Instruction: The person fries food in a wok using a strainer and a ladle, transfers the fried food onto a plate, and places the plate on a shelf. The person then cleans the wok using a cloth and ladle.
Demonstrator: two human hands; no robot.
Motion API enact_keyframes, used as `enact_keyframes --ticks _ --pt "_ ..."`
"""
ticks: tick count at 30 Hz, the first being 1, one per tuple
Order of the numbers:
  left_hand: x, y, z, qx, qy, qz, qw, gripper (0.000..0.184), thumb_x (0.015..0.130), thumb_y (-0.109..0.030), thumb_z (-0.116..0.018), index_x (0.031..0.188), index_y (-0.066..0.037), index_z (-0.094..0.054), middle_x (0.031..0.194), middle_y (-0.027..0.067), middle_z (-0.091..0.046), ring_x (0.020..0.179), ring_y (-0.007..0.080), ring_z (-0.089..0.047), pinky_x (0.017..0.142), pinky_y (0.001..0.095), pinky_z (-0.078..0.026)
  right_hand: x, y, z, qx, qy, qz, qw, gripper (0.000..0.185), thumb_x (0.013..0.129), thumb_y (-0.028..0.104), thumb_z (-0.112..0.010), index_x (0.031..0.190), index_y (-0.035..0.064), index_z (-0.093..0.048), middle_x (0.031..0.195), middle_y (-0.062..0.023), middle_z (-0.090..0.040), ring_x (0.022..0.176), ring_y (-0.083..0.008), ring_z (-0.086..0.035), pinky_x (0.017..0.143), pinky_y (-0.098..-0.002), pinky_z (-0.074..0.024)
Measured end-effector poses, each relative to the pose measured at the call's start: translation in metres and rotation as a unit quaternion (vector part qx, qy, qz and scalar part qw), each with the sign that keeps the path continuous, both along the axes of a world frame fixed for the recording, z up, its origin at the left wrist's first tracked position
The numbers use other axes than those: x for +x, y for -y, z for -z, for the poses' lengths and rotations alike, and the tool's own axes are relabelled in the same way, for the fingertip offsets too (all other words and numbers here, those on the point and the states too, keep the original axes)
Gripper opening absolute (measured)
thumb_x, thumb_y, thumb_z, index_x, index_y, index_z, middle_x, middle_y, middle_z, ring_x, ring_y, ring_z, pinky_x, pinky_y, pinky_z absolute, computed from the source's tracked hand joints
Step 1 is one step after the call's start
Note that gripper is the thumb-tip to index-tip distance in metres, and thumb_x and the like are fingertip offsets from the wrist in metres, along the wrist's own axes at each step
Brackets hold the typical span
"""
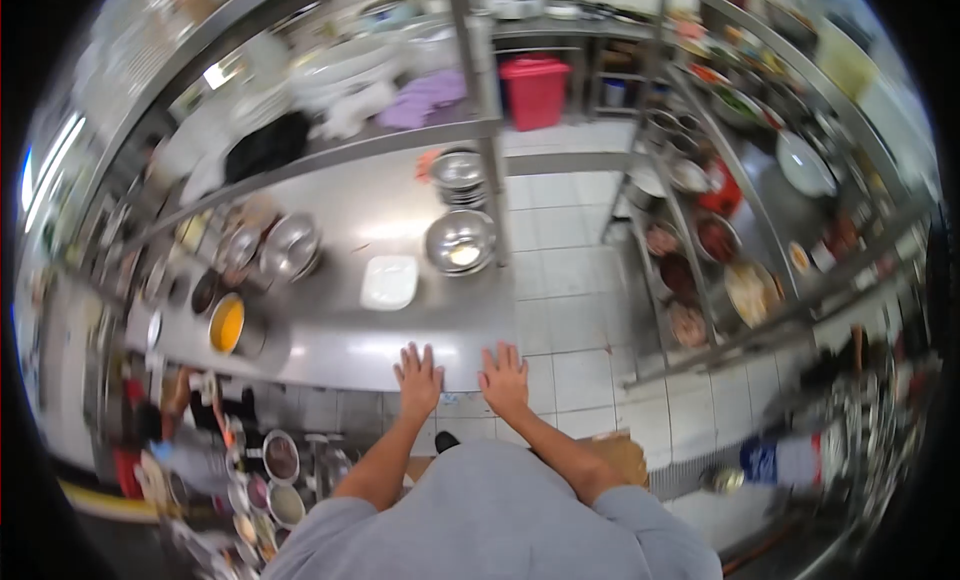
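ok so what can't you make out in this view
All in the head view:
- left hand and right hand: palms hidden by the backs of the hands, so contact with the counter is unclear
- stacked bowls: lower insides hidden by the top one
- orange food: too blurred to identify
- legs: mostly hidden by the grey shirt

L hand (418,385) & R hand (505,382) both open, backs up, palms down, fingers fwd & spread; they sit side by side, apart, roughly lvl w/ each other, thumbs on the inner sides. L forearm (385,458) & R forearm (565,452) bare, reaching fwd from short grey sleeves & angling in twd the body's midline; wrists near straight, R elbow slightly bent.
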State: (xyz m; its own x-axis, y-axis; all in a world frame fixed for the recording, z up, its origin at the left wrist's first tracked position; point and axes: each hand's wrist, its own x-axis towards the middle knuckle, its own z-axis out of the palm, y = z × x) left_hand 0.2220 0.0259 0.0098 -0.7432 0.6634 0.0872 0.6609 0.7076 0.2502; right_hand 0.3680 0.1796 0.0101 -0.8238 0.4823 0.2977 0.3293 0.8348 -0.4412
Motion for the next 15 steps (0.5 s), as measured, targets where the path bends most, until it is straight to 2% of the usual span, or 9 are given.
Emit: enact_keyframes --ticks 2,3,6,8,9,11,12,14,15 --pt "-0.01 0.007 -0.005 -0.013 0.022 0.023 0.999 0.063 0.098 -0.044 -0.048 0.151 -0.013 -0.035 0.158 0.0244 -0.021 0.146 0.0448 -0.017 0.114 0.0641 -0.014 -0.005 0.0 0.001 0.001 -0.007 0.042 0.999 0.058 0.084 0.028 -0.065 0.136 0.0089 -0.051 0.142 -0.0215 -0.042 0.134 -0.0403 -0.037 0.102 -0.0629 -0.0339" --pt "-0.014 0.007 -0.005 -0.003 0.019 -0.006 1.0 0.063 0.098 -0.044 -0.048 0.151 -0.013 -0.035 0.158 0.0244 -0.021 0.146 0.0448 -0.017 0.114 0.0641 -0.014 -0.012 -0.007 0.003 0.01 -0.011 0.013 1.0 0.058 0.084 0.028 -0.065 0.136 0.0089 -0.051 0.142 -0.0215 -0.042 0.134 -0.0403 -0.037 0.102 -0.0629 -0.0339" --pt "-0.013 0.006 0.001 -0.027 0.039 -0.018 0.999 0.066 0.098 -0.048 -0.045 0.153 -0.015 -0.031 0.16 0.0228 -0.018 0.148 0.0432 -0.013 0.116 0.0628 -0.013 -0.034 -0.03 0.002 0.017 0.076 -0.018 0.997 0.059 0.084 0.025 -0.065 0.139 0.0104 -0.05 0.142 -0.0219 -0.043 0.135 -0.0425 -0.035 0.107 -0.0631 -0.029" --pt "-0.013 0.009 0.005 -0.048 0.056 0.008 0.997 0.067 0.099 -0.051 -0.041 0.155 -0.017 -0.027 0.161 0.0215 -0.013 0.149 0.0408 -0.009 0.117 0.0613 -0.011 -0.054 -0.039 -0.016 0.027 -0.018 0.028 0.999 0.06 0.084 0.021 -0.066 0.14 0.0093 -0.048 0.145 -0.0223 -0.041 0.138 -0.0436 -0.031 0.111 -0.0616 -0.0248" --pt "-0.012 0.011 0.005 -0.042 0.061 -0.017 0.997 0.067 0.099 -0.051 -0.041 0.155 -0.017 -0.027 0.161 0.0215 -0.013 0.149 0.0408 -0.009 0.117 0.0613 -0.011 -0.061 -0.039 -0.023 0.031 -0.015 0.003 0.999 0.06 0.084 0.021 -0.066 0.14 0.0093 -0.048 0.145 -0.0223 -0.041 0.138 -0.0436 -0.031 0.111 -0.0616 -0.0248" --pt "-0.014 0.011 0.002 -0.053 0.054 0.012 0.997 0.067 0.1 -0.051 -0.038 0.155 -0.017 -0.024 0.162 0.0198 -0.01 0.15 0.0387 -0.007 0.117 0.0603 -0.011 -0.076 -0.04 -0.036 0.048 -0.043 0.02 0.998 0.058 0.087 0.023 -0.063 0.141 0.0083 -0.047 0.148 -0.0222 -0.038 0.141 -0.0429 -0.029 0.114 -0.06 -0.0219" --pt "-0.014 0.012 0.003 -0.048 0.057 -0.002 0.997 0.067 0.1 -0.051 -0.038 0.155 -0.017 -0.024 0.162 0.0198 -0.01 0.15 0.0387 -0.007 0.117 0.0603 -0.011 -0.078 -0.041 -0.026 0.052 -0.041 0.006 0.998 0.058 0.087 0.023 -0.063 0.141 0.0083 -0.047 0.148 -0.0222 -0.038 0.141 -0.0429 -0.029 0.114 -0.06 -0.0219" --pt "-0.015 0.016 0.004 -0.045 0.045 0.015 0.998 0.067 0.1 -0.051 -0.038 0.155 -0.017 -0.024 0.163 0.0188 -0.009 0.15 0.0381 -0.007 0.117 0.0603 -0.011 -0.073 -0.042 0.01 0.084 0.072 -0.01 0.994 0.055 0.092 0.027 -0.058 0.142 0.0086 -0.046 0.15 -0.0217 -0.036 0.141 -0.0418 -0.029 0.114 -0.0594 -0.0214" --pt "-0.013 0.018 0.003 -0.028 0.018 0.014 0.999 0.065 0.099 -0.05 -0.041 0.153 -0.016 -0.028 0.162 0.0187 -0.014 0.149 0.038 -0.012 0.118 0.0586 -0.014 -0.073 -0.041 0.01 0.087 0.071 -0.022 0.993 0.055 0.092 0.027 -0.058 0.142 0.0086 -0.046 0.15 -0.0217 -0.036 0.141 -0.0418 -0.029 0.114 -0.0594 -0.0214"
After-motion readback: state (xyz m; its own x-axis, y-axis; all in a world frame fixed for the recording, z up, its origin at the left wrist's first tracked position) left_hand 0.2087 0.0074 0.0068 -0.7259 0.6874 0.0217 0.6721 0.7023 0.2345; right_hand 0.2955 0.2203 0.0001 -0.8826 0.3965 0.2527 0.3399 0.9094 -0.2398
